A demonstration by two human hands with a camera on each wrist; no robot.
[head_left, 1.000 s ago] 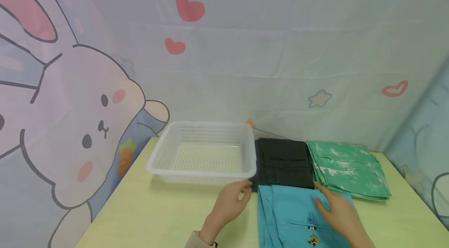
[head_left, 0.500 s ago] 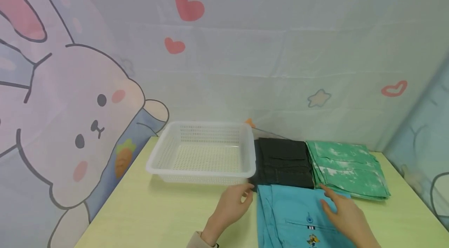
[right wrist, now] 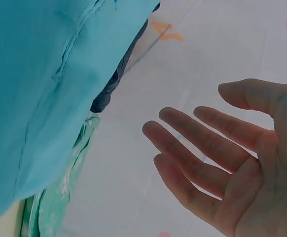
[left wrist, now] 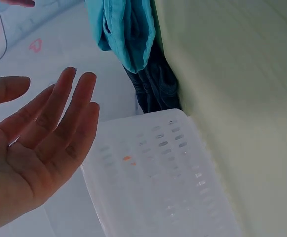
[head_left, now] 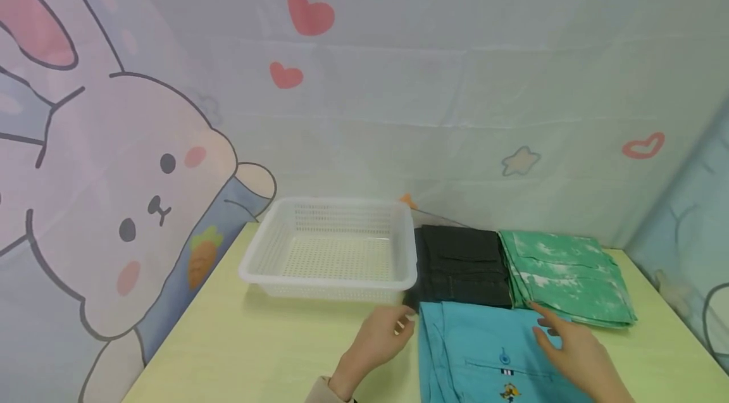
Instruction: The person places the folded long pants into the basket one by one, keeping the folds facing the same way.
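Note:
Folded blue trousers (head_left: 484,340), with a buttoned pocket and a small embroidered figure, lie at the table's front. My left hand (head_left: 378,336) hovers by their left edge, fingers loosely bent and holding nothing; the left wrist view shows that hand (left wrist: 50,133) apart from the cloth. Over the right side of the trousers is my right hand (head_left: 578,352), thumb spread from the fingers. In the right wrist view this hand (right wrist: 222,163) has relaxed, separated fingers with nothing between them. Behind the blue trousers are a folded black garment (head_left: 467,264) and a folded green-and-white garment (head_left: 569,270).
A white perforated plastic basket (head_left: 336,289) stands at the back left, close against the black garment. The pale yellow table (head_left: 228,352) meets a printed cloth backdrop (head_left: 398,105) at its rear. A dark cable (head_left: 706,321) hangs at the far right.
My right hand has shifted to the right and slightly nearer over the blue trousers. My left hand has drawn slightly right and back from the black garment's corner. The garments stay put.

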